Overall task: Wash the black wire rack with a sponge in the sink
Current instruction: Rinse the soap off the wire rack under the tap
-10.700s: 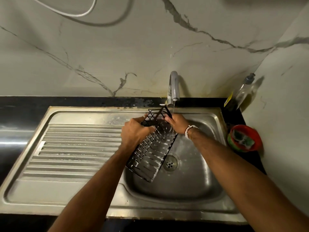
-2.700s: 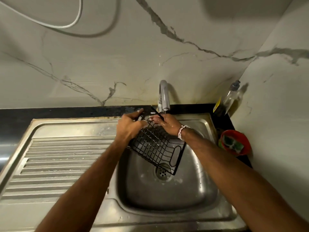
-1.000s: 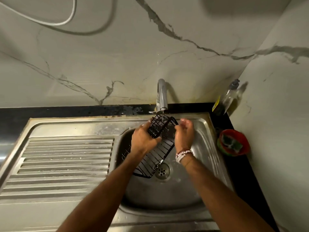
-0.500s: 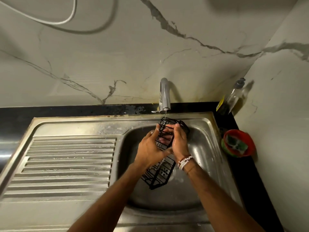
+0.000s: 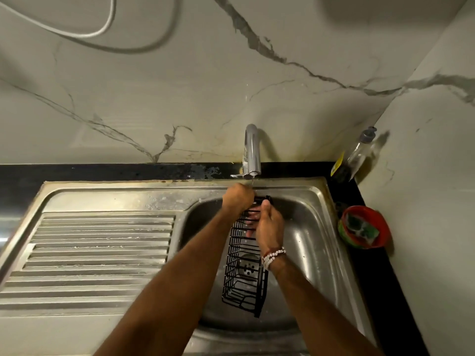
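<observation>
The black wire rack (image 5: 245, 276), a narrow grid of thin rods, stands on end over the steel sink (image 5: 311, 227), its long axis running 12 to 6 o'clock. Its top end sits just under the curved chrome tap (image 5: 252, 152), which drips a thin thread of water, and the round drain (image 5: 248, 265) shows through the wires. The left grip (image 5: 237, 200) is curled over the rack's top edge. The right grip (image 5: 270, 227), beaded bracelet (image 5: 273, 255) at the wrist, clasps the rack's side, fingers showing through the rods. A ribbed drainboard (image 5: 97, 247) lies at 9 o'clock. At 3 o'clock, on the black tabletop (image 5: 372, 283), a red bowl (image 5: 385, 236) holds the green sponge (image 5: 359, 226). A clear bottle (image 5: 357, 155) leans at 1 o'clock.
</observation>
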